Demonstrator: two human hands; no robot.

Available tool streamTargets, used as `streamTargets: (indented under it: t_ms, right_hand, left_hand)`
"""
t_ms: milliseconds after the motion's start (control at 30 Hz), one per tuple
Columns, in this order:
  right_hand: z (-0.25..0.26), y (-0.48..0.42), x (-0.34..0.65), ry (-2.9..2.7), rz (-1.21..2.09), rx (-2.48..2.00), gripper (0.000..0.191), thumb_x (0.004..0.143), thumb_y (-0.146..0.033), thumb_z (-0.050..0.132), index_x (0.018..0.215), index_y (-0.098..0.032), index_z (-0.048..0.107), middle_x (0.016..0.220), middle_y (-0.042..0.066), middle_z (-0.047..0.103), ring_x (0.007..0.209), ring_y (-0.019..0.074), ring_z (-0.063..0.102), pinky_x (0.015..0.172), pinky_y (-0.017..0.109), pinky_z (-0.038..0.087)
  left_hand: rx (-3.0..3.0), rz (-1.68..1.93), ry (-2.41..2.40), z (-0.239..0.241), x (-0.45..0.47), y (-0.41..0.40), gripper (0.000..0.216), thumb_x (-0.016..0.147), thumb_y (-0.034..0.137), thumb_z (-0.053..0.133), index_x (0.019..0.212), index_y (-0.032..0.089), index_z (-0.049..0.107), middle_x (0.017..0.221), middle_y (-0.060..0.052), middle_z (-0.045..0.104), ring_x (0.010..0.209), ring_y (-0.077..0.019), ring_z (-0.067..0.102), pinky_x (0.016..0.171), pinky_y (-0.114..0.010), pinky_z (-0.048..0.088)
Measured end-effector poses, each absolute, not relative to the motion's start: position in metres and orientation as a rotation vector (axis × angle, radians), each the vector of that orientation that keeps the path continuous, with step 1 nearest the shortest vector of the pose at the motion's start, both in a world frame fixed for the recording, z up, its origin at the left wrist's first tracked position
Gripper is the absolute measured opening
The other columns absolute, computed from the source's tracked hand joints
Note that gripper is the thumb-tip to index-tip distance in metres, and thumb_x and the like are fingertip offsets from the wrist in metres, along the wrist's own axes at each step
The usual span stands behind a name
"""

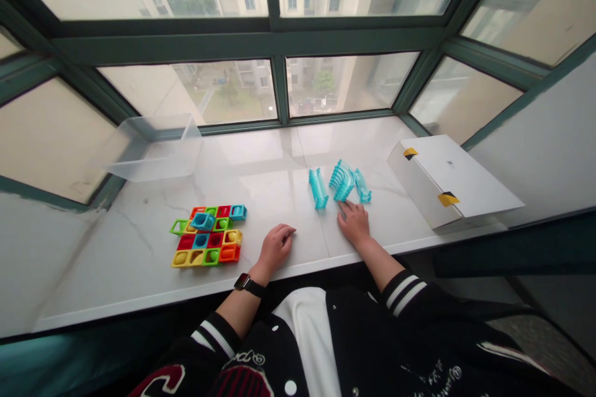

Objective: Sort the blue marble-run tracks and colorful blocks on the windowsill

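Note:
My left hand (277, 245), with a dark watch (249, 284) on its wrist, rests on the white ledge (288, 198). Its fingers are curled together and I see nothing in them. My right hand (356, 224) lies with fingers stretched forward, the tips at the near end of a curved translucent teal track piece (342, 180). Whether they press on it I cannot tell. A straight teal track piece (318, 188) lies to its left, and another teal piece (362, 186) sits close on its right.
Left of my left hand is a group of coloured square blocks (201, 240), with a blue block (203, 221) tilted on top. A clear plastic bin (158, 167) stands at the back left. A white box (456, 180) with yellow-black tape is at the right, and windows rise behind.

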State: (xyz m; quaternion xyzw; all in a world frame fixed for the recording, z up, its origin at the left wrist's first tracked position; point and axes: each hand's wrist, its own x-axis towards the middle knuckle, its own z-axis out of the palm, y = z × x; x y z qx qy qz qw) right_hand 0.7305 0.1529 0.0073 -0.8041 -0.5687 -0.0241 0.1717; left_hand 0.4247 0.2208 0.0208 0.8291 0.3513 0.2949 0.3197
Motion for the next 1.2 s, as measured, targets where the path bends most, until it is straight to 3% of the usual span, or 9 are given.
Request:
streamTargets:
  t_ms: [167,333,467,567,700,867,967,1200]
  right_hand:
    - [0.006,0.145,0.729,-1.604,-0.077,-2.258,0.049,0.099,-0.030,0.053,0.146,-0.027,0.064,0.150,0.012,0.059,0.124,0.0328,0.053,0.103,0.046,0.044]
    - [-0.001,0.125,0.729,-1.602,-0.056,-2.160,0.046,0.098,-0.030,0.053,0.142,-0.022,0.065,0.145,0.014,0.061,0.127,0.0326,0.055,0.106,0.048,0.045]
    - [-0.006,0.117,0.731,-1.594,-0.027,-2.090,0.044,0.096,-0.030,0.054,0.138,-0.019,0.063,0.144,0.016,0.062,0.129,0.0330,0.056,0.108,0.049,0.046]
    - [-0.007,0.118,0.733,-1.581,-0.040,-2.089,0.041,0.095,-0.030,0.055,0.133,-0.018,0.064,0.142,0.016,0.064,0.128,0.0329,0.057,0.108,0.048,0.046]
    - [-0.009,0.120,0.734,-1.579,-0.068,-2.089,0.041,0.095,-0.031,0.055,0.133,-0.017,0.063,0.140,0.016,0.065,0.127,0.0333,0.058,0.106,0.048,0.047]
    - [-0.010,0.120,0.734,-1.574,-0.083,-2.072,0.044,0.095,-0.032,0.054,0.136,-0.017,0.060,0.138,0.016,0.066,0.126,0.0336,0.058,0.106,0.049,0.047]
    - [-0.011,0.120,0.735,-1.573,-0.084,-2.076,0.045,0.095,-0.032,0.053,0.137,-0.018,0.059,0.137,0.016,0.066,0.126,0.0342,0.058,0.106,0.049,0.047]
    - [-0.015,0.121,0.736,-1.575,-0.107,-2.079,0.052,0.095,-0.032,0.054,0.144,-0.016,0.055,0.137,0.018,0.066,0.126,0.0352,0.057,0.106,0.052,0.047]
  left_hand:
    - [2.150,0.754,0.919,0.025,0.423,0.221,0.027,0.095,0.013,0.054,0.110,0.024,0.073,0.111,-0.006,0.073,0.101,-0.0219,0.069,0.094,-0.039,0.057]
    - [2.092,0.745,0.885,0.048,0.409,0.214,0.029,0.099,0.023,0.054,0.122,0.025,0.070,0.118,-0.008,0.071,0.085,-0.0173,0.068,0.080,-0.034,0.061]
    - [2.214,0.947,0.988,0.075,0.375,0.215,0.029,0.101,0.025,0.053,0.126,0.027,0.068,0.117,-0.008,0.072,0.094,-0.0208,0.070,0.094,-0.040,0.060]
    - [2.315,1.143,1.291,0.087,0.333,0.232,0.035,0.100,0.029,0.056,0.133,0.024,0.062,0.126,-0.010,0.070,0.118,-0.0287,0.066,0.111,-0.050,0.051]
    - [2.266,1.158,1.812,0.086,0.265,0.271,0.063,0.098,0.042,0.058,0.153,0.015,0.043,0.142,-0.018,0.061,0.137,-0.0356,0.054,0.120,-0.056,0.040]
    - [2.387,0.656,1.783,0.065,0.209,0.308,0.111,0.079,0.060,0.078,0.164,0.015,0.022,0.157,-0.023,0.051,0.147,-0.0426,0.045,0.123,-0.063,0.032]
    - [2.360,0.525,1.789,0.053,0.203,0.314,0.116,0.076,0.064,0.079,0.164,0.013,0.023,0.155,-0.025,0.052,0.145,-0.0452,0.047,0.121,-0.062,0.034]
    - [2.299,0.639,1.888,0.042,0.231,0.299,0.117,0.080,0.068,0.073,0.166,0.008,0.020,0.142,-0.027,0.060,0.136,-0.0453,0.055,0.115,-0.061,0.040]
